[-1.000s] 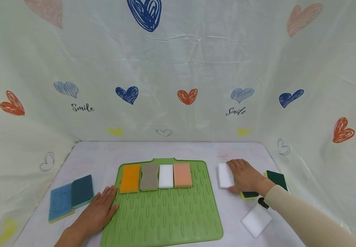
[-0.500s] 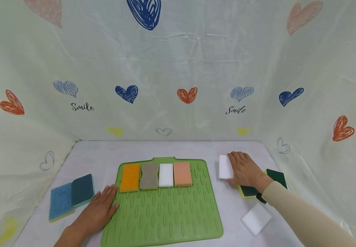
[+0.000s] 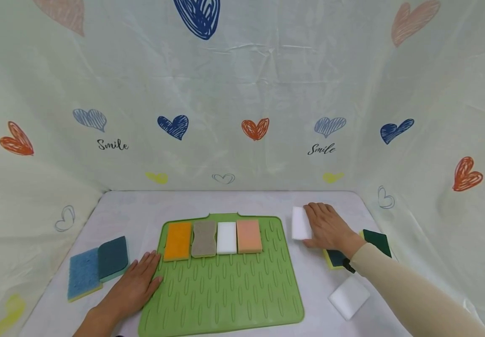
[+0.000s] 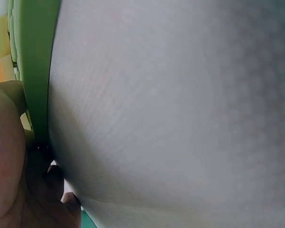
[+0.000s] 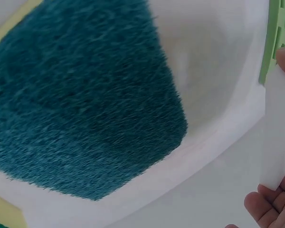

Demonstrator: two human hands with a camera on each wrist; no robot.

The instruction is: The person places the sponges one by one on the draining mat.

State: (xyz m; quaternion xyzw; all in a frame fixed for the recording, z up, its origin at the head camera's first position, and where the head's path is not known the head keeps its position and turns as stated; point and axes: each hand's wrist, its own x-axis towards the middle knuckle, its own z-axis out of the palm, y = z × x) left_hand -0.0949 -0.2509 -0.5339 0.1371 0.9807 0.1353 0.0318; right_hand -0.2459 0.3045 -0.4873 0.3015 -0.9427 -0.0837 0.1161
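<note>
While the head view looks down on the tabletop (image 3: 234,203), the right hand (image 3: 328,230) grips a white sponge (image 3: 300,223) between thumb and fingers, just beside the right edge of the green mat (image 3: 225,290). The sponge stands on its long side, and its long axis points from the near edge toward the far edge. The left hand (image 3: 134,285) lies flat with fingers spread, partly on the near left corner of the mat, well apart from the sponge. On the mat's far edge four sponges lie in a row: orange (image 3: 177,240), grey (image 3: 204,238), white (image 3: 227,238), pink (image 3: 249,236). A blue sponge (image 3: 83,273) and a dark green one (image 3: 113,258) lie near the left edge; another white sponge (image 3: 349,297) lies near the right edge. A curtain with hearts (image 3: 242,93) closes the room.

From the left wrist view mostly the pale tabletop (image 4: 180,104) and the mat's edge (image 4: 35,71) show, very blurred.

From the right wrist view a fingertip (image 5: 263,206) touches the white sponge (image 5: 278,137), with a teal scouring sponge (image 5: 80,99) close below.
</note>
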